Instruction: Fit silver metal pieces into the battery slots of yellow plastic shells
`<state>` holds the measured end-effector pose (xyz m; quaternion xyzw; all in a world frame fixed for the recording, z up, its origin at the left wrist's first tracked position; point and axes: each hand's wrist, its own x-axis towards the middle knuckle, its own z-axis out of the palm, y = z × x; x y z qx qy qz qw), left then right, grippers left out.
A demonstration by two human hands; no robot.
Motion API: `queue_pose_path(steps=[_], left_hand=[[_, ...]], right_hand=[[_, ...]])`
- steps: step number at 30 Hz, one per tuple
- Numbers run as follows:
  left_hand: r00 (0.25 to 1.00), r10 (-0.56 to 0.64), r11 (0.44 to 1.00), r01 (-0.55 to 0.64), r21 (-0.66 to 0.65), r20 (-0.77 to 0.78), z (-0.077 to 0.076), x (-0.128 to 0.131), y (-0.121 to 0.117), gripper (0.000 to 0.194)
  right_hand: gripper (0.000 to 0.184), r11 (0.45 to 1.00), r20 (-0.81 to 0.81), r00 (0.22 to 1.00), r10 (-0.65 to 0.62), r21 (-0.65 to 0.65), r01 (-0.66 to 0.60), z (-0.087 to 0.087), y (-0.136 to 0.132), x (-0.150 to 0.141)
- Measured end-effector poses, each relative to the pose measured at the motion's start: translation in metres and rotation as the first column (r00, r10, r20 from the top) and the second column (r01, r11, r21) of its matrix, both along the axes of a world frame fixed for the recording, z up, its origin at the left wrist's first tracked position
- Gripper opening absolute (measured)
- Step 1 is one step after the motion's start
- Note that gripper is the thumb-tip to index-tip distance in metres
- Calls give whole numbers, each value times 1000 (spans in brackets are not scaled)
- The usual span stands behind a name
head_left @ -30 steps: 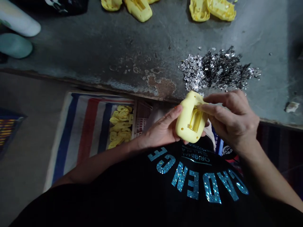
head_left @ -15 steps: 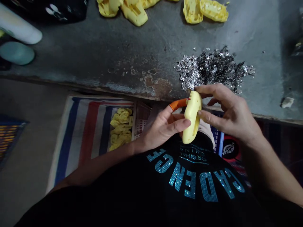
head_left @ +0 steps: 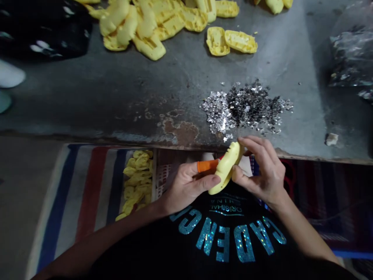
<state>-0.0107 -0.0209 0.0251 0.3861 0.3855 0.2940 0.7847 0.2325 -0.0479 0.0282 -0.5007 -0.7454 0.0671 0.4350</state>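
Observation:
A yellow plastic housing half point(head_left: 226, 167) is tilted nearly edge-on between my hands, just in front of the table edge. My left hand point(head_left: 186, 184) grips its lower left side, thumb on the near face; an orange finger cot point(head_left: 207, 166) covers one finger. On the other side my right hand point(head_left: 265, 173) pinches the piece, fingertips at its top end and thumb against its right side. The recessed inner side is mostly turned away from view. Beyond the hands, a heap of small shiny metal pieces point(head_left: 244, 107) lies on the grey table point(head_left: 101, 97).
Many yellow housings point(head_left: 151, 46) are piled at the back, with two shell halves point(head_left: 241, 41) apart from them. A black bag point(head_left: 49, 29) stands at left, a clear bag of metal pieces point(head_left: 351, 58) at right. More yellow pieces point(head_left: 138, 179) fill a container below the table.
The housing has turned from showing its slotted face to nearly edge-on, and my right fingers have shifted from its opening to its top and side. The view has tilted up, showing more table.

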Motion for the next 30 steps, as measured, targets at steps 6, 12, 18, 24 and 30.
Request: queue_pose_path(steps=[6,12,18,24,30], left_hand=[[996,66,990,-73,-117,-62,-24,-13,2,46],[959,-91,972,145,-187,268,-22,-11,22,61],[963,-96,982,132,-132,254,-21,-13,33,74],[971,-67,991,92,-98,232,-22,-11,31,73],[961,-57,986,97,-135,271,-19,-12,30,69]], right_hand=[[54,999,-5,999,-35,-10,35,-1,3,-8],[32,984,50,989,-138,-108,143,-10,-2,49],[16,894,335,870,-362,-139,425,-30,9,102],[17,898,397,870,-292,-201,393,-26,29,95],[9,886,234,959,-159,-396,243,-10,24,106]])
